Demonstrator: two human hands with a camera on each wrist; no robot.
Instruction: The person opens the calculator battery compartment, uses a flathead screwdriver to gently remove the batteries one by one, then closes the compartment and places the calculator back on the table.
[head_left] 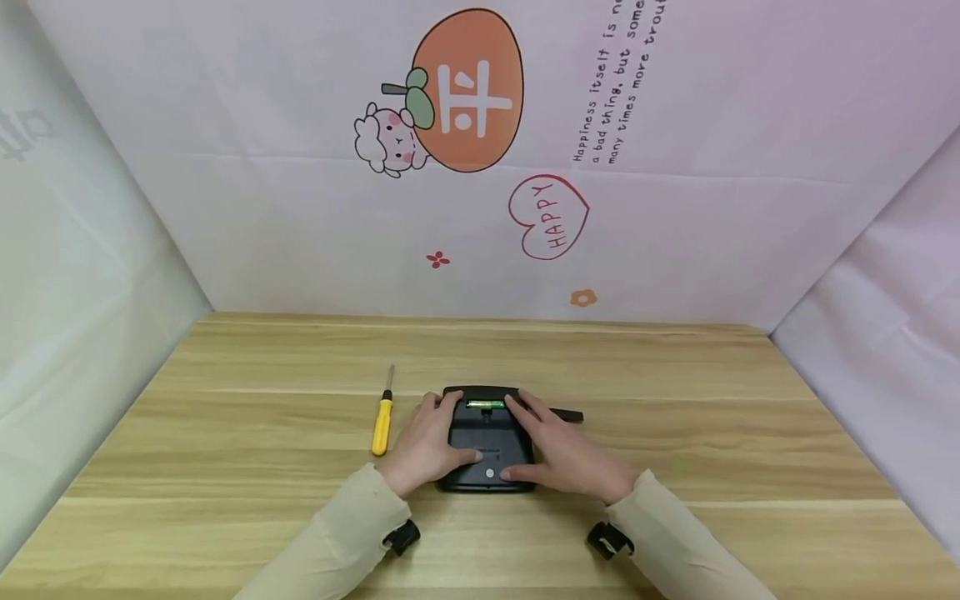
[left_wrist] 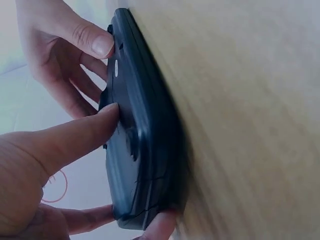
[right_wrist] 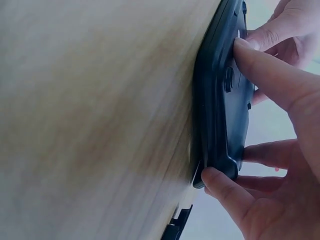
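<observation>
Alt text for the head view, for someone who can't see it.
The left hand and right hand grip a black device, a battery showing in it. On the wooden table, a yellow screwdriver lies to the left and a black piece to the right.

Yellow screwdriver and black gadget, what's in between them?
In the head view, a bare strip of table and the left grip lie between the screwdriver and the gadget.

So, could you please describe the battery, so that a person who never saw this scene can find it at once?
At the wooden table, the left hand and the right hand hold a black device. Near its far edge, the battery lies in an open slot. It is small and green, unlike the yellow-handled screwdriver and narrow black strip nearby.
</observation>
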